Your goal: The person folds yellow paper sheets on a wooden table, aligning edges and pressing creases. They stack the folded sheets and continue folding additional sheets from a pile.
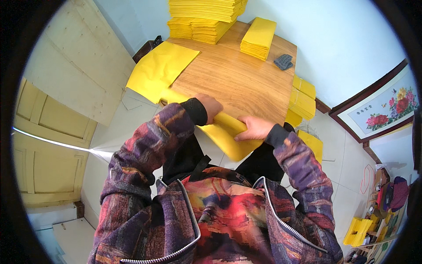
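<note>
Yellow envelope [224,134] at wooden table [237,83] edge: pressed flat under closed left hand [210,107], gripped by curled right hand [254,128]. Contents not discernible.

Three yellow paper stacks [206,17]; two hands [233,119]

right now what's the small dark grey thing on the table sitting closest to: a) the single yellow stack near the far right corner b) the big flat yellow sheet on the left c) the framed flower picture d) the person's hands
a: the dark grey thing lies on the table just right of the single yellow stack, well away from the flat sheet and from the left hand and right hand.
</note>
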Demonstrator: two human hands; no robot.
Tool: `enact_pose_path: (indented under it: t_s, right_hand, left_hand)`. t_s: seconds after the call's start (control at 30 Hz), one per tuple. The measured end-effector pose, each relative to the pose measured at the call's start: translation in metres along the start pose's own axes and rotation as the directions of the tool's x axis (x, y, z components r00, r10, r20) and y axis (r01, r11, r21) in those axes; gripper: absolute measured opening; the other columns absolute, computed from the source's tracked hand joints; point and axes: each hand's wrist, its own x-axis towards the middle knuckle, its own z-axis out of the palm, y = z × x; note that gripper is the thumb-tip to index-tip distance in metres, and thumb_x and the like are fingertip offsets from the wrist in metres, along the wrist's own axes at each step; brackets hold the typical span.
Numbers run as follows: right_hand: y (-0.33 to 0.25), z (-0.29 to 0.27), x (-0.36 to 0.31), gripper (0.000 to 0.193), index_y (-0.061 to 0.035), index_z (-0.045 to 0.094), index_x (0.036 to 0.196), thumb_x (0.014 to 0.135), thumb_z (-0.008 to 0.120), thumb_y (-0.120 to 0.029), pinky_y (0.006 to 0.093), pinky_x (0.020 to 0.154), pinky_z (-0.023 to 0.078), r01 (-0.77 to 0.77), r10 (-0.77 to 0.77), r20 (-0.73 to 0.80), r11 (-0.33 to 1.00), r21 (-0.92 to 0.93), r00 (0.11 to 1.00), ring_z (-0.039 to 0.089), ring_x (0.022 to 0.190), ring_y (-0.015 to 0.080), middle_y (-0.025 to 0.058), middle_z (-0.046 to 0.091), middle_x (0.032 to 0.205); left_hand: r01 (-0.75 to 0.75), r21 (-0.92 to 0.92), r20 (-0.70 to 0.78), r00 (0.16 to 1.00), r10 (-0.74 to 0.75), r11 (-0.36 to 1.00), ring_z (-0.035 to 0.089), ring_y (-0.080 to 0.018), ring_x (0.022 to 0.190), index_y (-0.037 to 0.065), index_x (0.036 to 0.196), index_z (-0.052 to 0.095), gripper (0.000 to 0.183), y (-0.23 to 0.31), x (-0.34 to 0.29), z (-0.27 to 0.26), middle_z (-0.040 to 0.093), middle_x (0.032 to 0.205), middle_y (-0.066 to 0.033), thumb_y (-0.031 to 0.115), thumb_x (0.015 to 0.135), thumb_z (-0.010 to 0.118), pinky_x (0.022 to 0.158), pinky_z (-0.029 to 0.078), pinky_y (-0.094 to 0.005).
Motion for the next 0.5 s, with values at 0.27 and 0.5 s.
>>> enact_pose_path:
  t_s: [0.27, 0.5]
  right_hand:
    - [0.005, 0.002, 0.006, 0.056, 0.0004, 0.060, 0.116, 0.070, 0.076, -0.029, 0.0343, 0.077, 0.050, -0.040, 0.025, 0.155, 0.995, 0.093, 0.988, 0.064, 0.086, 0.0262, 0.0190, 0.068, 0.097]
    - [0.008, 0.024, 0.010, 0.061, -0.0001, 0.056, 0.119, 0.072, 0.077, -0.034, 0.0334, 0.077, 0.049, -0.160, -0.028, -0.299, 0.797, -0.582, 0.954, 0.063, 0.084, 0.0213, 0.0119, 0.068, 0.094]
  left_hand:
    - [-0.041, 0.015, 0.019, 0.999, 0.041, 0.999, 0.064, -0.0337, 0.088, 0.010, 0.086, 0.063, 0.027, 0.006, -0.003, -0.001, 0.067, 0.082, -0.0136, 0.023, 0.065, 0.075, 0.072, 0.049, -0.0455]
    - [-0.066, -0.143, 0.241, 0.965, 0.099, 0.988, 0.065, -0.0330, 0.088, 0.011, 0.086, 0.064, 0.032, -0.008, -0.003, -0.008, 0.067, 0.083, -0.0114, 0.028, 0.062, 0.076, 0.073, 0.050, -0.0449]
